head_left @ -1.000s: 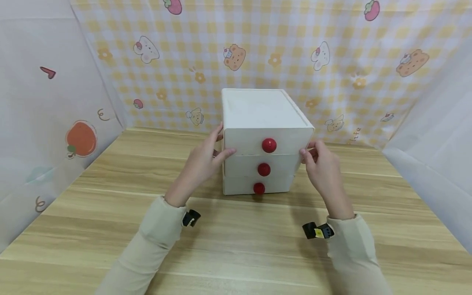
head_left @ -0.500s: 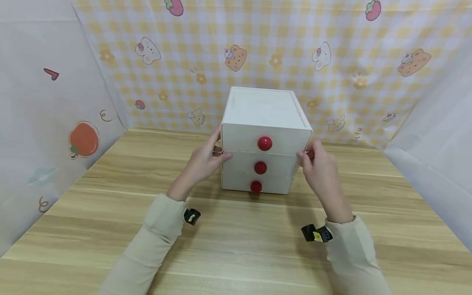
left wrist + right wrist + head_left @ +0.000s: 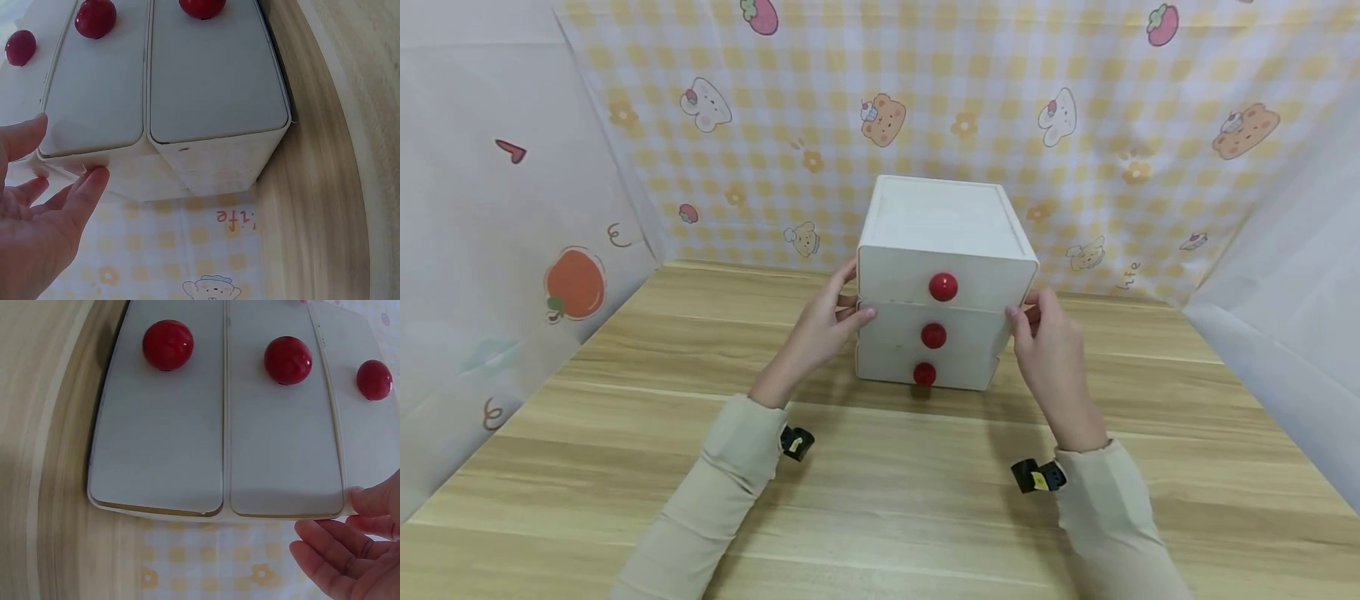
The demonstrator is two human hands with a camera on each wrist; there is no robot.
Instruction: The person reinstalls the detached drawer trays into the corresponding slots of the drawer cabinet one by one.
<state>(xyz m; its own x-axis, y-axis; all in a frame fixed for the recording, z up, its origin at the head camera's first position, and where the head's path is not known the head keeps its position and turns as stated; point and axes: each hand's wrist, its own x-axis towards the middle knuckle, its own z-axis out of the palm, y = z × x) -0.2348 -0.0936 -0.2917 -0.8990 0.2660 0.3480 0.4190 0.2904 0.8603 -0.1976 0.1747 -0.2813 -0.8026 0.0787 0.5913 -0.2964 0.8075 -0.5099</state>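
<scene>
A small white drawer cabinet (image 3: 943, 217) stands on the table with its front towards me. Its three stacked drawers each carry a round red knob, such as the top knob (image 3: 943, 287). My left hand (image 3: 822, 332) grips the cabinet's left side, thumb on the front edge near the seam below the top drawer. On the opposite edge my right hand (image 3: 1052, 358) pinches at about the same height, thumb in front and fingers at the side. In the left wrist view, fingertips (image 3: 95, 176) press the side wall. The right wrist view shows the thumb (image 3: 369, 500) against the front edge.
The wood-grain table (image 3: 895, 500) extends around the cabinet. Behind it hangs a yellow checked cloth (image 3: 805, 83) with cartoon animals. White cloth walls close off the left (image 3: 482, 250) and right sides. Black wrist straps (image 3: 1037, 477) stick out at the cuffs.
The cabinet has turned slightly, its back swinging right and its front left, then slid a little rightward and back. Both hands have kept their hold and moved with it.
</scene>
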